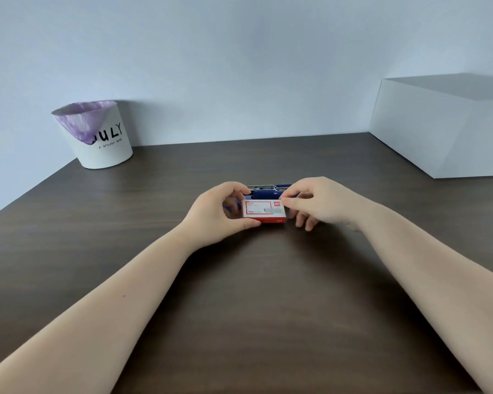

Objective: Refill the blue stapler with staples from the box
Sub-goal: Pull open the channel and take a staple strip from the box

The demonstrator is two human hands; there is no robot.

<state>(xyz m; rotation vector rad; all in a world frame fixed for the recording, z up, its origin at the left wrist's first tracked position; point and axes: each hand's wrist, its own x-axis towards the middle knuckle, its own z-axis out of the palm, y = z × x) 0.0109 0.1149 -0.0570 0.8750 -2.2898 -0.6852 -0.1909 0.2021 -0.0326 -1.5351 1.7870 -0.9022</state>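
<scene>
Dark brown wood grain covers the surface (239, 294) seen from the head camera, and both bare forearms are stretched across it toward the middle. A small red and white cardboard box of staples (264, 211) is held there, low over the surface, with its printed white face turned up. The left hand (214, 214) is closed around the left end of the box, the thumb under the near edge and the fingers curled over the far edge. The right hand (316, 204) is pinching the upper right corner of the box between thumb and forefinger, while its other fingers are spread loosely below. The blue stapler with metal parts (269, 190) is lying on the surface just behind the box, mostly hidden by the box and the hands. A white round bin with a purple liner (100, 140) is standing at the far left by the wall. A large white box (444, 132) is placed at the far right.
</scene>
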